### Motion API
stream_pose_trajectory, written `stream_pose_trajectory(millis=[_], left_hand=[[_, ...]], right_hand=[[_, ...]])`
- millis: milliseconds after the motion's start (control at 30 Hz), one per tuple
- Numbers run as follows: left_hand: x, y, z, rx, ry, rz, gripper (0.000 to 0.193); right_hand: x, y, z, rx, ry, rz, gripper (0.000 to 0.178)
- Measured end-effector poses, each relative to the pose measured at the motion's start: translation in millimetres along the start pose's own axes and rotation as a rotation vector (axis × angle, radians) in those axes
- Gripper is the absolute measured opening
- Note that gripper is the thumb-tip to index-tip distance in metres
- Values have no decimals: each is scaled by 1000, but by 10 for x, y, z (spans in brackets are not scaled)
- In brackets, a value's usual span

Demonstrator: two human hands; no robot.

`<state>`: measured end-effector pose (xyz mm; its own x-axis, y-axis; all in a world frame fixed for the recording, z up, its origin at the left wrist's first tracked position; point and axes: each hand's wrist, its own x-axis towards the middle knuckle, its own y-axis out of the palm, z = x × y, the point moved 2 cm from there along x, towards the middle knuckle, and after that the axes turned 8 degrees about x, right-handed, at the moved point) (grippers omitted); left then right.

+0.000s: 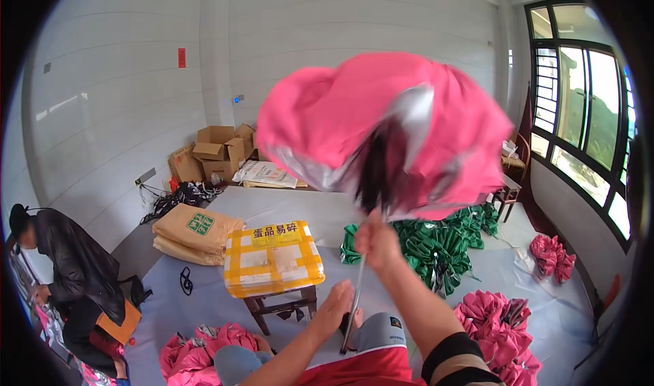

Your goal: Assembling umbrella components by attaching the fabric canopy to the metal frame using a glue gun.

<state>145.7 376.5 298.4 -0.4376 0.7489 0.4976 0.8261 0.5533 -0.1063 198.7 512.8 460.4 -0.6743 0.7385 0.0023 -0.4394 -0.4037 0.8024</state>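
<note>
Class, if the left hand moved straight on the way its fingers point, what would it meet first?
Most likely the umbrella shaft, just ahead of the left hand, though this view leaves depth unclear.

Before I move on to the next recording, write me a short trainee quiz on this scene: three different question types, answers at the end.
1. Which hand grips the metal shaft of the pink-and-silver umbrella?
2. True or false: the green fabric pile lies on the floor, to the right of the tape-covered stool.
3. What is the main colour of the tape across the stool's top?
a) blue
b) yellow
c) black

Key:
1. The right hand; the left hand is open near the shaft.
2. True.
3. b
</note>
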Motion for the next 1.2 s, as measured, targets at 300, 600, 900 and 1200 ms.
stream_pose_trajectory(millis=[300, 600, 900, 1200], left_hand=[[-342, 127, -909, -649, -839, 256, 28], [106, 172, -2102, -816, -644, 281, 38], [-484, 221, -1712, -972, -839, 277, 38], [-493, 324, -1598, -188, -340, 105, 32]], right_hand=[[-248, -543, -557, -173, 173, -49, 47], [-37, 1048, 718, -430, -300, 104, 29], [394, 299, 267, -705, -275, -8, 35], [-95, 988, 600, -598, -251, 122, 30]])
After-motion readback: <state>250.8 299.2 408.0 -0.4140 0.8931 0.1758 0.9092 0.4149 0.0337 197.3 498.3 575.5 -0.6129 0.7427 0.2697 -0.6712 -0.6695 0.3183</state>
